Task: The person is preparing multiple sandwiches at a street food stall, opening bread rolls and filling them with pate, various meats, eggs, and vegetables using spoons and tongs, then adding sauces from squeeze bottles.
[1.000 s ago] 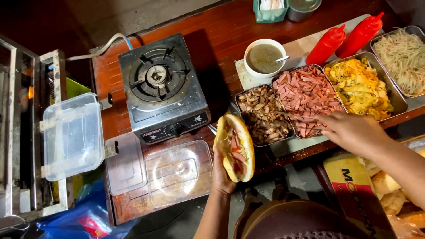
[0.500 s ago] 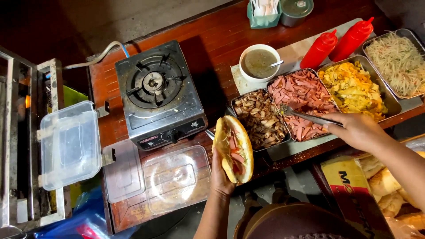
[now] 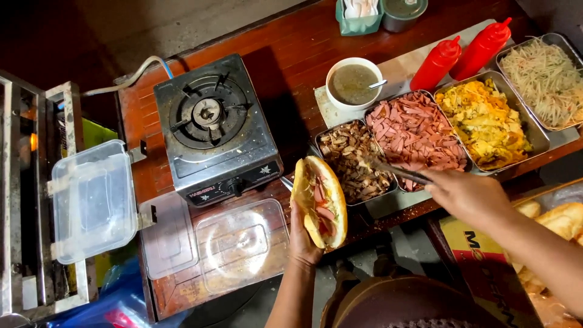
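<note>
The left hand (image 3: 302, 234) is cradling the split roll (image 3: 320, 200) open-side up for filling, while the right hand (image 3: 464, 194) is pinching tongs (image 3: 395, 171) over the mushroom tray (image 3: 354, 159).

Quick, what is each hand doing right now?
Left hand: closed around an open sandwich roll.
Right hand: closed on metal tongs, whose tips are in the tray of brown meat.
</note>
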